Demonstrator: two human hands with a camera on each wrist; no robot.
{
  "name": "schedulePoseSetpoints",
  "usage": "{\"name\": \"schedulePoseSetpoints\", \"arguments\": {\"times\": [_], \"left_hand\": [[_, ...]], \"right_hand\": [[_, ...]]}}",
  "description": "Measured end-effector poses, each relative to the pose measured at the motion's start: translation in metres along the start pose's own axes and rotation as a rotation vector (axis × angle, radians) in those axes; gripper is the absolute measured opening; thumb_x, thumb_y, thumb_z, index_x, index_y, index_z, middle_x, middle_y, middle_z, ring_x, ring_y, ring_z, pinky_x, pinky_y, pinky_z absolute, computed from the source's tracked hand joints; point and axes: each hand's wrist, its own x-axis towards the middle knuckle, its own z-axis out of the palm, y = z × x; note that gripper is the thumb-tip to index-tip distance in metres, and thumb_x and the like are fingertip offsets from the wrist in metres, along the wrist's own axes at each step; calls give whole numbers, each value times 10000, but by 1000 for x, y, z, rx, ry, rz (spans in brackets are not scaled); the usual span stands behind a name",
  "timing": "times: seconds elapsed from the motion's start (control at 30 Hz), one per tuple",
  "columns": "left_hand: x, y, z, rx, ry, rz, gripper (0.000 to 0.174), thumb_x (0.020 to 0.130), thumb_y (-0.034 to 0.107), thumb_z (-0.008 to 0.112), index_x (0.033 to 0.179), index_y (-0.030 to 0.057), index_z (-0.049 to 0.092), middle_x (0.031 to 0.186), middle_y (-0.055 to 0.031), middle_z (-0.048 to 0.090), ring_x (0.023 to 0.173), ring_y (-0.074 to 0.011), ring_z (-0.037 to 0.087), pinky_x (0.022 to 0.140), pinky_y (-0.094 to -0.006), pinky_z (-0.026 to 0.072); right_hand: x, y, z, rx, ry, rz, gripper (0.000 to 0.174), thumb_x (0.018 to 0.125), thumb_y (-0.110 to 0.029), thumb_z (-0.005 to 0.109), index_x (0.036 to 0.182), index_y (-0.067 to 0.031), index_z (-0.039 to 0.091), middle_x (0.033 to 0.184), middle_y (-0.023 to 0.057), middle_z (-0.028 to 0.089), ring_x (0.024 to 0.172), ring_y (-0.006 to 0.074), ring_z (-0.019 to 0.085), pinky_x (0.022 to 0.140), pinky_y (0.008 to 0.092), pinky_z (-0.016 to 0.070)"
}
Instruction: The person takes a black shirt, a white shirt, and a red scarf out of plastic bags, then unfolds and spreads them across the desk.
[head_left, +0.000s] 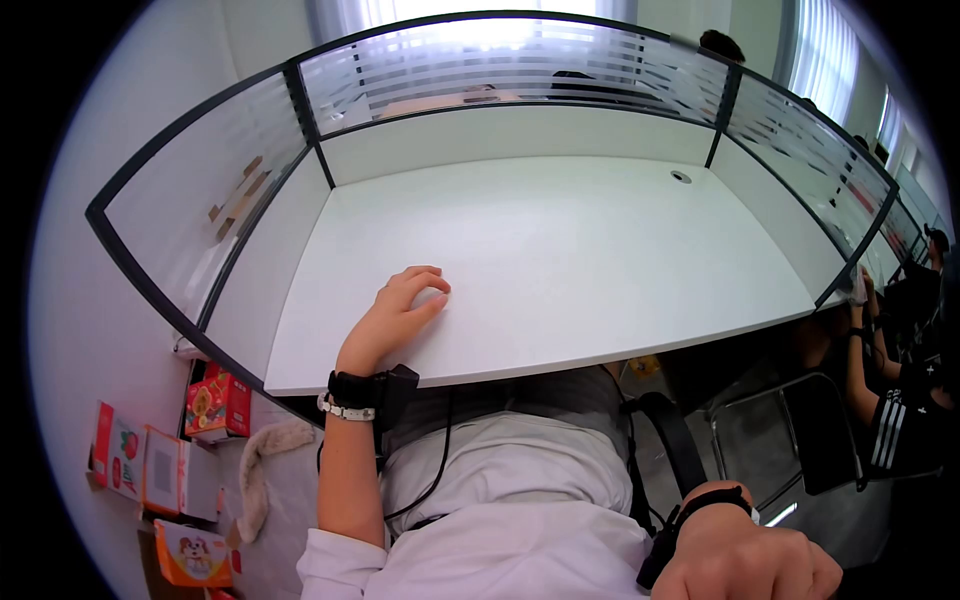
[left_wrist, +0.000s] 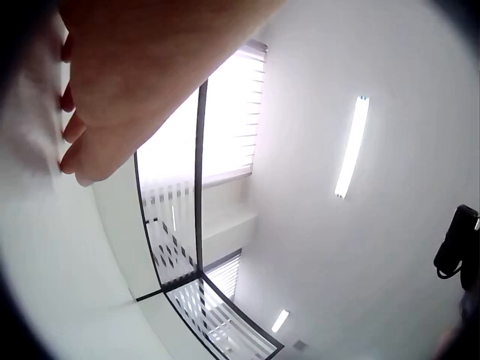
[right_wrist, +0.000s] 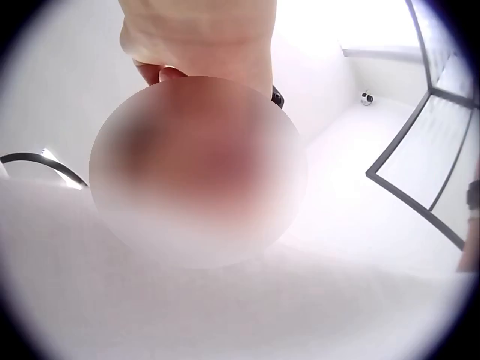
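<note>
My left hand (head_left: 398,312) rests on the white desk (head_left: 560,250) near its front left edge, the fingers loosely bent. Between thumb and fingers shows a small pale patch; whether it is an object or desk, I cannot tell. In the left wrist view, the left hand (left_wrist: 105,112) has its fingertips lined up at the far left, low against a pale surface. My right hand (head_left: 748,562) is raised off the desk at the lower right, knuckles up, fingers hidden. In the right wrist view, the right hand (right_wrist: 202,45) is partly covered by a large blurred oval.
Dark-framed partitions (head_left: 310,120) surround the desk on three sides. A cable hole (head_left: 681,177) sits at its back right. Red and orange boxes (head_left: 218,405) stand on the floor at the left. A black chair (head_left: 820,435) and another person's arm (head_left: 858,370) are at the right.
</note>
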Motion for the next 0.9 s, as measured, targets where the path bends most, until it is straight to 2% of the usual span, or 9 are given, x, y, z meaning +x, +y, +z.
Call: {"name": "schedulePoseSetpoints", "arguments": {"times": [0.03, 0.07, 0.2, 0.3, 0.37, 0.43, 0.47, 0.57, 0.9], "left_hand": [[0, 0, 0, 19, -1, -7, 216, 942, 214, 570, 1096, 73, 623, 1335, -114, 526, 1278, -275, 438, 1091, -371, 320], [0, 1, 1, 15, 3, -17, 212, 942, 211, 570, 1095, 74, 622, 1338, -114, 523, 1278, -275, 437, 1091, -371, 320], [-1, 4, 0, 6, 4, -39, 197, 941, 198, 567, 1088, 78, 619, 1351, -113, 512, 1288, -274, 431, 1092, -368, 321], [-1, 1, 2, 11, 11, -37, 194, 939, 196, 569, 1086, 79, 618, 1357, -112, 509, 1296, -273, 426, 1093, -368, 320], [-1, 0, 1, 2, 8, -23, 199, 935, 199, 576, 1086, 77, 618, 1360, -114, 507, 1300, -278, 424, 1094, -372, 317], [-2, 6, 0, -40, 8, -65, 201, 934, 203, 580, 1084, 75, 619, 1355, -116, 511, 1295, -282, 428, 1095, -374, 314], [-2, 5, 0, -28, 15, -68, 201, 934, 203, 580, 1084, 75, 619, 1355, -116, 511, 1295, -282, 428, 1095, -374, 314], [0, -5, 4, 28, 62, 16, 197, 908, 244, 598, 1041, 107, 645, 1318, -101, 554, 1254, -310, 468, 1043, -404, 383], [1, -6, 4, 31, 21, 3, 218, 932, 225, 578, 1087, 85, 640, 1326, -113, 536, 1273, -290, 445, 1089, -384, 328]], "right_hand": [[-3, -20, 19, 269, 306, 582, 285, 891, -166, 420, 627, -89, 495, 569, 56, 493, 475, 192, 485, 873, 516, 495], [-1, -19, 45, 86, 586, 520, 261, 855, -130, 415, 601, -91, 464, 536, 34, 441, 432, 177, 420, 844, 496, 508], [3, -16, 10, 196, 310, 600, 297, 789, -55, 432, 499, -95, 380, 490, 24, 379, 391, 162, 342, 781, 452, 524], [1, -13, 21, 151, 533, 504, 338, 778, -27, 433, 460, -96, 344, 479, 17, 349, 394, 160, 343, 795, 444, 519], [6, -19, 11, 121, 392, 598, 176, 755, -22, 518, 592, -79, 548, 514, 14, 382, 416, 151, 359, 675, 381, 521], [7, -20, 14, -5, 639, 645, 462, 989, -216, 433, 564, -45, 491, 459, 72, 450, 410, 197, 467, 856, 591, 479], [-8, -20, 3, 95, 638, 564, 378, 961, -169, 506, 615, -24, 550, 559, 102, 533, 473, 222, 515, 1016, 651, 320], [-22, -9, -11, 17, 864, 550, 311, 1022, -235, 353, 810, -82, 522, 514, -7, 488, 504, 164, 512, 1190, 547, 100], [-24, -2, -13, -85, 925, 489, 441, 1079, -339, 132, 804, -153, 422, 489, -51, 383, 472, 123, 464, 1217, 475, 94]]}}
